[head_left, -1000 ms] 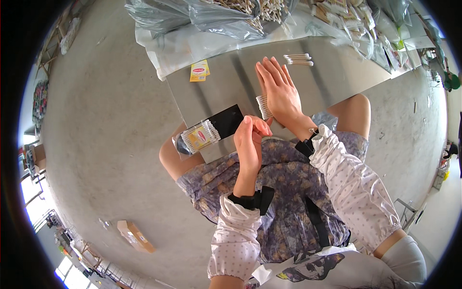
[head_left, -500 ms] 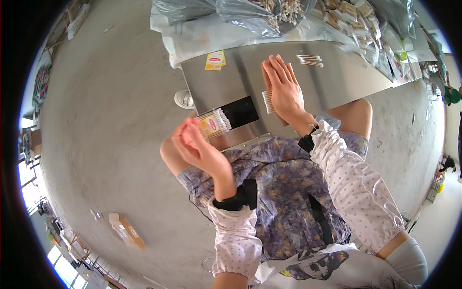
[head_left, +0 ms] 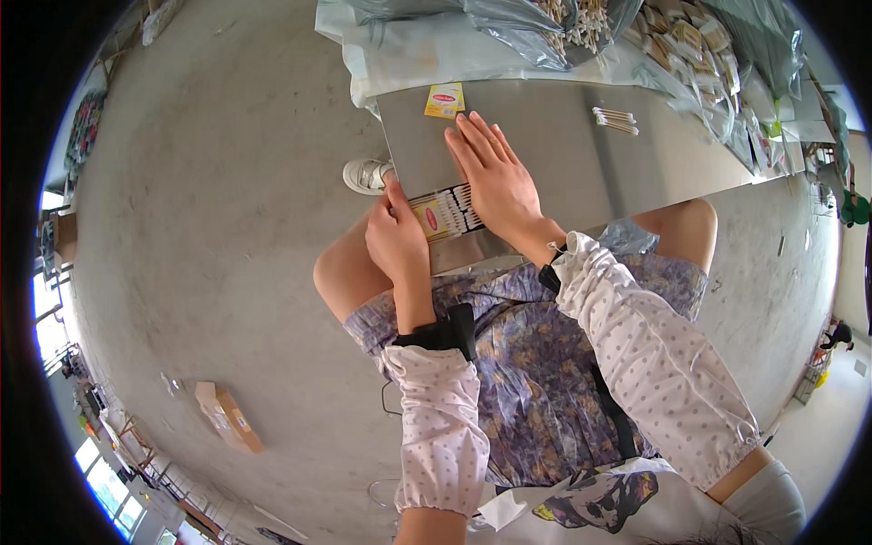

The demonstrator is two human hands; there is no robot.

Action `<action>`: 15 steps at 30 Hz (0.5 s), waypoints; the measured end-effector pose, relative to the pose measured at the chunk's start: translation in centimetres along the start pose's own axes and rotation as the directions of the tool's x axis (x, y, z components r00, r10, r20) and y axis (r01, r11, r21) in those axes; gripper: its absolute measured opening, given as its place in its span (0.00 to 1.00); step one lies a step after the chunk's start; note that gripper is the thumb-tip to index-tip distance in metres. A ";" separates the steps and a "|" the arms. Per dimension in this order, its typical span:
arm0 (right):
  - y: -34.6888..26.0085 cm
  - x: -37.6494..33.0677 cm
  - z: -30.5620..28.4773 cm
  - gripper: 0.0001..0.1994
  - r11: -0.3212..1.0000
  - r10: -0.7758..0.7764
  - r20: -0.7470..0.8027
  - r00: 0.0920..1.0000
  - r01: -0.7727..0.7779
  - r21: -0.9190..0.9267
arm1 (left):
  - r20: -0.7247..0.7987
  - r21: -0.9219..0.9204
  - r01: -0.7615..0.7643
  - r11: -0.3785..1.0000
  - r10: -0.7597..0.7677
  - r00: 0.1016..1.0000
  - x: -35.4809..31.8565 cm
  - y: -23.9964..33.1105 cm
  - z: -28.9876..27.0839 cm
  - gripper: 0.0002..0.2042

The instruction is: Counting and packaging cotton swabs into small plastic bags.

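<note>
My left hand [head_left: 397, 238] is wrapped round the left end of a pack of cotton swabs [head_left: 434, 216] with a yellow card in it, at the near left of the metal table. The far right end of the pack meets more white swab tips [head_left: 465, 205] over a dark patch on the table. My right hand [head_left: 501, 189] lies flat beside them, palm down, fingers stretched out and pointing away; what is under its palm is hidden. Beyond its fingertips are yellow cards [head_left: 445, 98]. A few loose cotton swabs [head_left: 616, 119] lie farther right.
The metal table [head_left: 545, 113] reaches over my knees. Along its far edge lie grey plastic bags [head_left: 518, 27] with loose swabs [head_left: 581, 25], and a heap of packed swabs [head_left: 681, 41] at the far right. A cardboard box [head_left: 227, 418] sits on the floor at left.
My left hand has moved in to the table and put the swab pack against the dark patch. My right hand has slid left with swabs, now close to the pack.
</note>
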State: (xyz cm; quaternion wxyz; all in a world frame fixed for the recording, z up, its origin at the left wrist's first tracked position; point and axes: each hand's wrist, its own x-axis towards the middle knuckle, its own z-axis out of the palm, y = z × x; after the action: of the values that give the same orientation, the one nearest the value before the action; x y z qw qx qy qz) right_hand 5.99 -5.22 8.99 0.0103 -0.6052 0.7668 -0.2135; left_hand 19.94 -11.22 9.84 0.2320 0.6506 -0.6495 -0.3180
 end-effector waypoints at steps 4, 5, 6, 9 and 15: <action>-0.4 0.1 -0.2 0.26 1.000 -0.010 -0.001 1.000 0.010 -0.020 | 0.063 -0.254 -0.006 0.967 0.023 0.998 0.7 -1.6 0.5 0.23; -0.4 0.1 -0.1 0.26 1.000 -0.013 0.002 1.000 0.013 -0.025 | 0.077 -0.276 -0.013 0.961 0.035 0.996 0.6 -1.5 0.6 0.22; -0.4 0.1 0.0 0.26 1.000 -0.004 -0.007 1.000 0.004 -0.016 | 0.090 -0.298 -0.018 0.954 0.047 0.995 0.5 -1.3 0.7 0.22; -1.2 0.3 0.3 0.26 1.000 0.010 -0.016 1.000 -0.010 0.013 | 0.033 -0.322 -0.081 0.943 0.096 0.995 0.2 -1.1 0.8 0.22; -1.8 0.6 0.5 0.26 0.997 0.014 -0.016 1.000 -0.012 0.079 | 0.015 -0.189 -0.063 0.980 0.067 0.998 -0.3 -0.4 0.2 0.21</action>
State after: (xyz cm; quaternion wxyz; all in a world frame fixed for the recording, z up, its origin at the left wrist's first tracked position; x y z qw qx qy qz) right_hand 7.62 -6.23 9.23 0.0295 -0.5976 0.7617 -0.2486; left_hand 20.10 -10.88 9.41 0.2960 0.6008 -0.6398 -0.3770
